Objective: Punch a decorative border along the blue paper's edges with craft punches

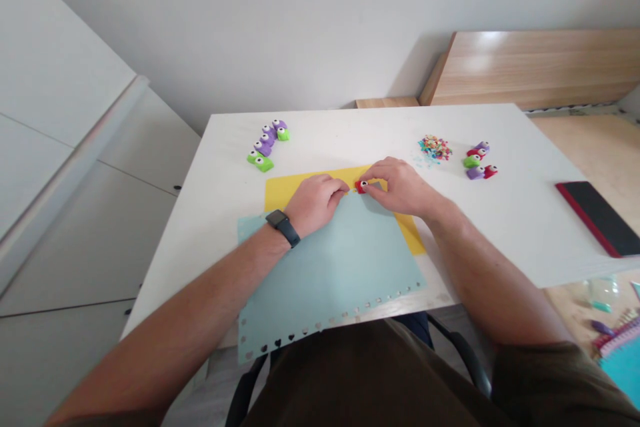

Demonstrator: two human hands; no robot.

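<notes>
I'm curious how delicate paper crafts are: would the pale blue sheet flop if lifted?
Probably somewhat: the pale blue sheet looks thin and broad, so it should be light and bendy. It might tear if tugged near its punched holes, which sit close to the edge.

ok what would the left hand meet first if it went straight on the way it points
Likely the small red block with a round black-and-white eye, held by the right hand; exact depth is unclear.
</notes>
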